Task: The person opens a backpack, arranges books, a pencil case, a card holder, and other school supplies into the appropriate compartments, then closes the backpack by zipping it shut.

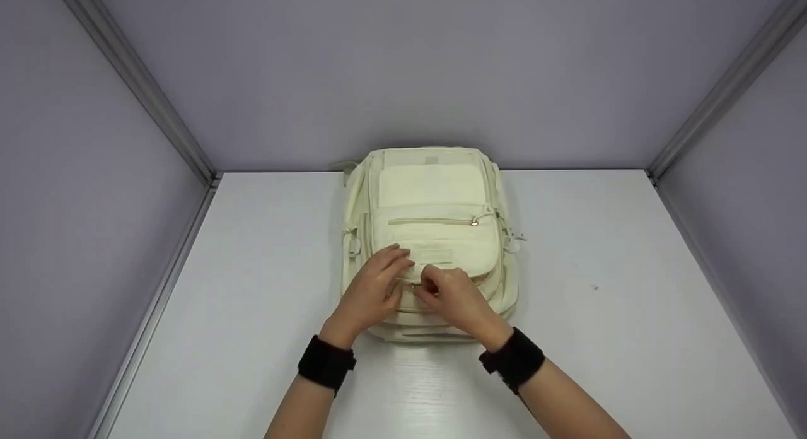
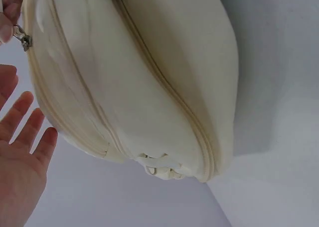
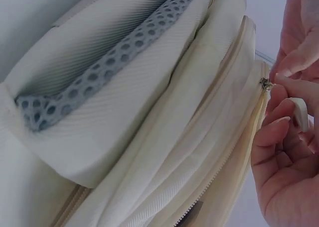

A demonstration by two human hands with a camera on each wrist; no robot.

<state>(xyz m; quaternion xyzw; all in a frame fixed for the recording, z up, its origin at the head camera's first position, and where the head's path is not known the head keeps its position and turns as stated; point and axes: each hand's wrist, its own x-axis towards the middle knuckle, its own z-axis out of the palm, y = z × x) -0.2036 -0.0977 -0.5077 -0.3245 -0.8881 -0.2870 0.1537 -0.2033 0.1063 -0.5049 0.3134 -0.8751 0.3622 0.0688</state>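
Observation:
A cream backpack (image 1: pixel 435 185) lies on the white table with its front pockets facing up. My right hand (image 1: pixel 463 300) pinches the zipper pull of a lower front pocket; its metal slider (image 3: pixel 265 83) shows beside the fingertips, and a pale tab (image 3: pixel 301 111) sticks out between the curled fingers. In the right wrist view, a stretch of that zipper's teeth (image 3: pixel 199 199) stands parted. My left hand (image 1: pixel 372 289) is at the pocket's left side, its fingers spread and fairly straight, holding nothing. Whether it touches the fabric, I cannot tell.
Another zipper (image 1: pixel 435 221) with a metal pull runs across the upper front pocket. A strap with a small charm (image 1: pixel 514 242) hangs on the bag's right side. A grey mesh side pocket edge (image 3: pixel 107 62) shows close up. Grey panels (image 1: pixel 429 67) enclose the table (image 1: pixel 265 250).

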